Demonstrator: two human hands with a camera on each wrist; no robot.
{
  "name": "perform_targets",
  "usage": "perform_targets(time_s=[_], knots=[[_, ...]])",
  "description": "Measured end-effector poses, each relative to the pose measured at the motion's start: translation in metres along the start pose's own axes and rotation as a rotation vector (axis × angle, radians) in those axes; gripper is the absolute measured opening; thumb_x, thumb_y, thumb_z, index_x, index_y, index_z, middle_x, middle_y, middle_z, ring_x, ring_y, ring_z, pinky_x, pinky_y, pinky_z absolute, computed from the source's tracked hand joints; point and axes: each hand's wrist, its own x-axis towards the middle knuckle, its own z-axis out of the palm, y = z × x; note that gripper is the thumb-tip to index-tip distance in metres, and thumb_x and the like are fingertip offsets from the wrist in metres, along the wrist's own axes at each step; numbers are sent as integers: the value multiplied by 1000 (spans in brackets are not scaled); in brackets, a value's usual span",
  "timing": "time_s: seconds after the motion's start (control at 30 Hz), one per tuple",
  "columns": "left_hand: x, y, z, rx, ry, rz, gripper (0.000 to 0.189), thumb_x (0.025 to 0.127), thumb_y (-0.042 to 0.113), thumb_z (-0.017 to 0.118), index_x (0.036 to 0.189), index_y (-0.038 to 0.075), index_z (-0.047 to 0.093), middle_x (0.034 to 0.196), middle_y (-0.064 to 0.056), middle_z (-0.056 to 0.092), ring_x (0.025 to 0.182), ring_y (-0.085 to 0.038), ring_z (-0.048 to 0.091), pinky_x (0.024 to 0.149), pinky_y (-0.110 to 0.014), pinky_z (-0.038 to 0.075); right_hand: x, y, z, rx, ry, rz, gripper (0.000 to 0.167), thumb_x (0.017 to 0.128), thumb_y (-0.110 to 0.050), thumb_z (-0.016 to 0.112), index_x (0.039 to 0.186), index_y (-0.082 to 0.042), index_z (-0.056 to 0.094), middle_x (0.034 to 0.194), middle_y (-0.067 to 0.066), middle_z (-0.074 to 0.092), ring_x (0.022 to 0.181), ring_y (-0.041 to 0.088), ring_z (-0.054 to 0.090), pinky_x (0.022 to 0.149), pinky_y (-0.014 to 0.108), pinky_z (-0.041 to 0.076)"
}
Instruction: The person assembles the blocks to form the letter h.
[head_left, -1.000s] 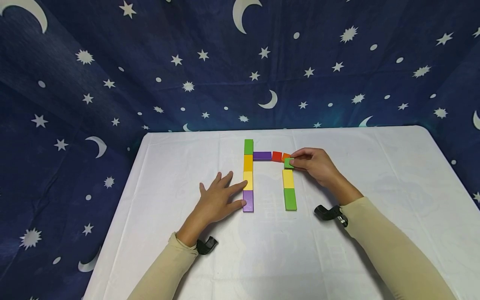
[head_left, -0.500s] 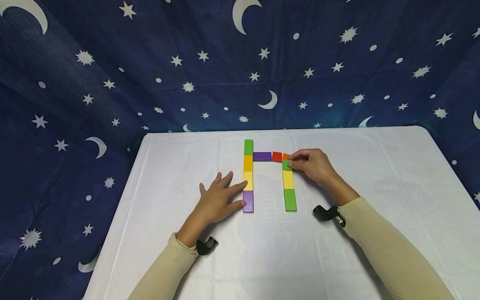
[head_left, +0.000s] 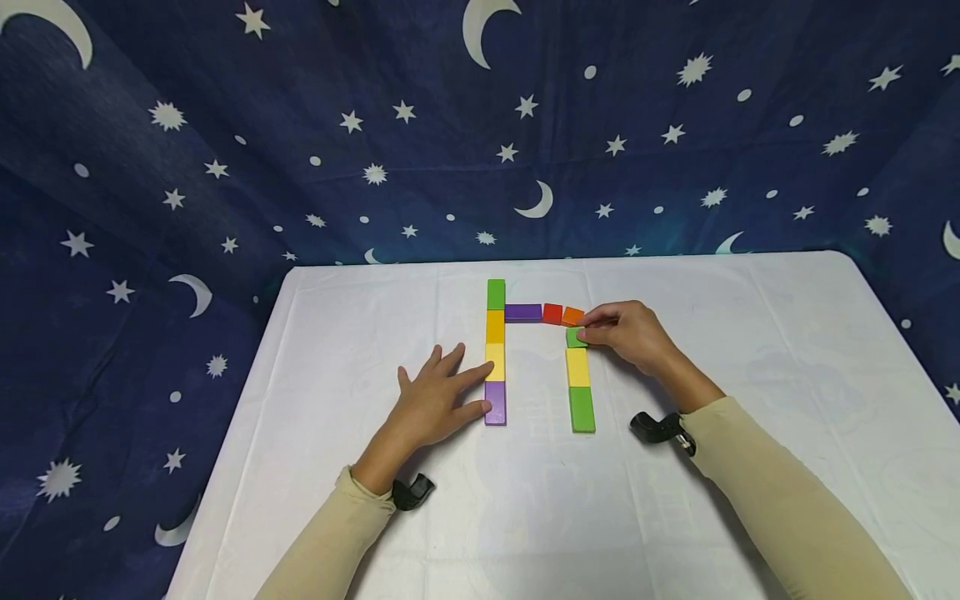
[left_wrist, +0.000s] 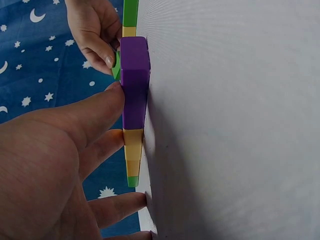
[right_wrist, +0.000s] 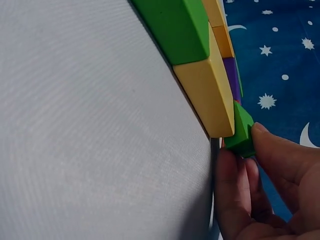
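Note:
My left hand lies with fingers spread; its thumb touches the lower purple block and its index finger the yellow block above it. Farther up that column are an orange-yellow block and a green block. With thumb and fingers my right hand pinches a small green block, which looks wedge-shaped in the right wrist view. This block stands at the far end of a pale yellow block, followed by a longer green block. My fingers partly cover the small green block.
A row of a purple block, a red block and a slightly turned orange block runs right from the left column. White cloth covers the table; a dark blue star-patterned curtain hangs behind its far edge.
The small green block shifted slightly left, then toward me with my right hand. The yellow and green blocks below it slid a little toward me, and more of the orange block shows. My left hand stayed still.

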Motion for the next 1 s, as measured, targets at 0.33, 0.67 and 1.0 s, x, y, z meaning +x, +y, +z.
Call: perform_targets(time_s=[0.33,0.67,1.0], knots=[[1,0,1,0,-3,-9,62,91,57,69,148,43,52,167,-9,34,156,-45,21,105,-88,10,0,-4,4,-78,59,-59,24,87,-22,81,108,-10,78,91,10,72,96,26,58,80,34,45],[1,0,1,6,-4,-7,60,92,56,69,148,43,52,166,-10,34,156,-45,21,105,-88,12,-5,-6,3,-136,75,-90,20,89,-20,79,106,-10,78,89,9,74,96,26,59,83,37,43],[1,1,0,8,-11,-10,61,92,56,68,149,42,51,167,-10,34,156,-45,21,106,-88,11,-8,-5,-2,-237,80,-192,21,89,-21,80,108,-10,80,90,8,75,88,25,60,78,34,46]])
